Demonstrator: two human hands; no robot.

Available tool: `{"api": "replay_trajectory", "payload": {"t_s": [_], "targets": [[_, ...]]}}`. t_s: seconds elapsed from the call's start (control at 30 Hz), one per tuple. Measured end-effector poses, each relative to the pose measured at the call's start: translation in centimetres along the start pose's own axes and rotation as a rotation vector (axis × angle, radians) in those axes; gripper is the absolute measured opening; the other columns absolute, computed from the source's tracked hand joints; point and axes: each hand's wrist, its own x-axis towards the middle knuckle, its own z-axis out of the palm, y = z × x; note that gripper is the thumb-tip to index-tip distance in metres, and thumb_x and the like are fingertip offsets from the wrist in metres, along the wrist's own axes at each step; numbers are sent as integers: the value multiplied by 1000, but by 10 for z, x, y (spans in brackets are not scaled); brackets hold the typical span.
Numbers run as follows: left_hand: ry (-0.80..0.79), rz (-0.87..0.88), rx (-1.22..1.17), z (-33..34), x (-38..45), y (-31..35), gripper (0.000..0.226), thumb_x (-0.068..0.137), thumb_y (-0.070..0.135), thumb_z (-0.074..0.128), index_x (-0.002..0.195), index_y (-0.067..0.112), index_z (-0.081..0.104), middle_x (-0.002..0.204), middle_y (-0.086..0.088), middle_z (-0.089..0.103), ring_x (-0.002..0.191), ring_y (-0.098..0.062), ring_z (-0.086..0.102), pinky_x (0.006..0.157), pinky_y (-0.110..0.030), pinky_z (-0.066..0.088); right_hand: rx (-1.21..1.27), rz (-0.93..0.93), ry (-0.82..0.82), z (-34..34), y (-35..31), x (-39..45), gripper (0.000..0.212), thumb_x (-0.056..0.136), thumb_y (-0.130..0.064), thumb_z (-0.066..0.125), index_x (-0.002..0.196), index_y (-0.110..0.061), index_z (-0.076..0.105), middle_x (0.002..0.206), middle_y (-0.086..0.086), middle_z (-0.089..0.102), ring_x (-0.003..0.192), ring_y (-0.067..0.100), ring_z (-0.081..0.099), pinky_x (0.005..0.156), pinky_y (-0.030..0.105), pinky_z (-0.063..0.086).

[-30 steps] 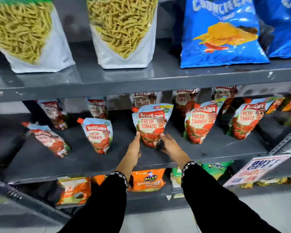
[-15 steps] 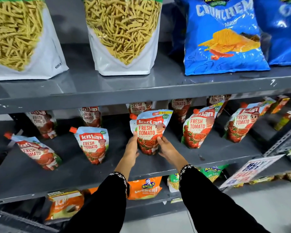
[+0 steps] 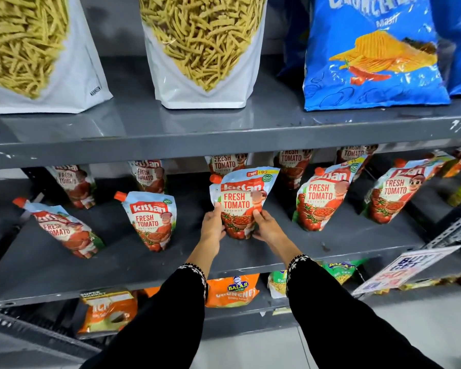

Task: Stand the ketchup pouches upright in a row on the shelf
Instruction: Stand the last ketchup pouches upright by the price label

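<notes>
A ketchup pouch with an orange cap stands upright at the middle of the grey shelf. My left hand grips its lower left side and my right hand its lower right side. In the front row, one pouch stands to the left, and another pouch leans over at the far left. Two pouches stand to the right, tilted a little. Several more pouches stand in a back row, partly hidden by the shelf above.
The upper shelf carries two white snack bags and a blue chips bag. Below are orange snack packs and a tilted promo sign. Bare shelf gaps lie between the front-row pouches.
Both hands have closed in on the middle pouch's sides and straightened it, so it now stands more upright. The view has shifted slightly closer and upward.
</notes>
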Motion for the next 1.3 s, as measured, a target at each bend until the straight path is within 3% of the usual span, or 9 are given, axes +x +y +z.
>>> {"api": "replay_trajectory", "payload": {"t_s": [0.3, 0.57, 0.67, 0.73, 0.83, 0.9, 0.97, 1.07, 1.3], "targets": [[19, -22, 19, -9, -2, 1, 61, 93, 51, 40, 139, 11, 39, 145, -11, 45, 133, -27, 44, 109, -39, 37, 7, 38, -2, -3, 8, 3, 51, 97, -36, 41, 142, -12, 36, 143, 13, 47, 131, 33, 46, 110, 44, 36], [129, -66, 33, -55, -9, -11, 72, 88, 60, 40, 140, 11, 41, 145, -13, 45, 117, -26, 54, 101, -35, 44, 32, 7, 371, 23, 31, -6, 53, 88, -27, 56, 133, -1, 44, 136, 17, 53, 124, 33, 52, 106, 41, 42], [147, -72, 29, -81, -11, -10, 73, 90, 59, 38, 142, 8, 39, 138, -13, 51, 88, -20, 58, 82, -33, 45, -27, -14, 537, 49, 37, -15, 43, 89, -29, 53, 116, 5, 55, 124, 24, 59, 114, 38, 56, 95, 40, 44], [146, -72, 48, -103, -12, -7, 69, 92, 55, 35, 142, 8, 38, 141, -11, 48, 109, -26, 58, 92, -36, 47, -65, -2, 571, 73, 40, -21, 41, 89, -22, 52, 116, 9, 54, 125, 30, 56, 115, 42, 54, 95, 43, 44], [115, -100, 72, -139, -18, 0, 64, 93, 55, 34, 141, 13, 39, 136, -9, 52, 123, -28, 51, 104, -37, 41, -102, 15, 519, 112, 44, -29, 46, 87, -18, 54, 123, 9, 48, 128, 29, 54, 120, 42, 52, 100, 42, 41], [99, -89, 100, -165, -21, 7, 54, 93, 57, 34, 127, 18, 46, 111, -8, 59, 91, -22, 57, 78, -30, 46, -80, 27, 416, 142, 45, -35, 44, 88, -23, 55, 122, 6, 50, 124, 24, 58, 116, 38, 55, 100, 42, 41], [114, -80, 131, -194, -17, 14, 69, 89, 61, 37, 133, 9, 46, 114, -9, 57, 88, -23, 54, 69, -30, 43, -56, 46, 301, 172, 45, -37, 46, 88, -28, 56, 124, 0, 51, 120, 18, 59, 107, 29, 56, 97, 41, 45], [120, -79, 131, -219, -10, 24, 78, 85, 64, 42, 141, 11, 40, 139, -9, 48, 120, -29, 51, 89, -35, 46, 8, 66, 171, 204, 33, -52, 53, 92, -27, 52, 140, -10, 39, 140, 13, 50, 108, 26, 54, 103, 45, 44], [-25, -9, 140, -221, -4, 34, 61, 91, 54, 41, 141, 19, 37, 150, -4, 38, 134, -26, 39, 106, -37, 37, 35, 63, 51, 219, 19, -58, 60, 95, -32, 47, 149, -18, 25, 153, 3, 37, 138, 24, 37, 106, 42, 38]]}}
